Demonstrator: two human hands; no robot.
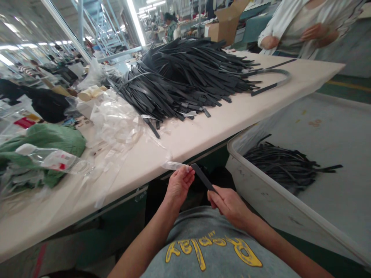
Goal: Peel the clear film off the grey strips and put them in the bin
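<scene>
In front of my shirt, my right hand [228,204] is closed round a flat black strip [203,177] that slants up and left. The strip's upper end lies beside the fingertips of my left hand [180,185]. Those fingertips pinch a whitish clear plastic strip [174,165], which reaches left over the table's front edge. A large pile of black strips [185,73] lies on the pale table [203,133] beyond my hands.
Crumpled clear plastic [113,116], a plastic bottle [58,159] and green cloth [55,135] lie on the left. A white bin [261,179] holding black strips [284,166] stands right. A person [301,31] is across the table.
</scene>
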